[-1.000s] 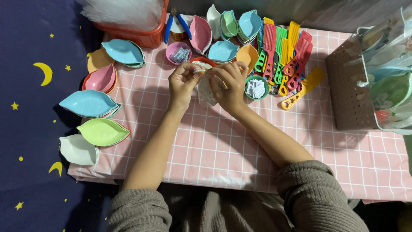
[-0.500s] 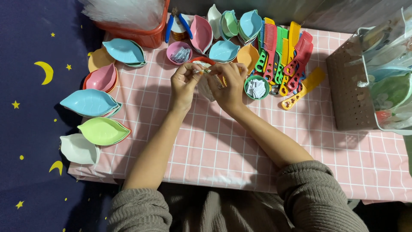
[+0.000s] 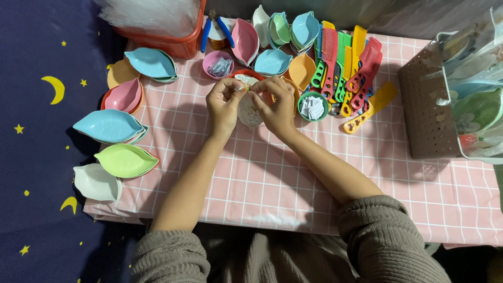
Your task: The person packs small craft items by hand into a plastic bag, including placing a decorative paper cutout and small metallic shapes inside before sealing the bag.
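Both my hands meet over the far middle of the pink checked tablecloth. My left hand and my right hand pinch the top of a small clear plastic bag that hangs between them with something pale inside. Just behind the hands sits a red bowl, partly hidden. A green cup with white paper slips stands right of my right hand, and a pink cup with slips lies behind my left hand.
Leaf-shaped dishes in blue, green, white and pink line the left edge; more stand at the back. Coloured combs lie at back right. A brown perforated basket stands right. A red bin of clear bags sits back left.
The hands stay at the same spot; the fingers have shifted at the bag's top, and the bag now hangs lower and flatter between them.
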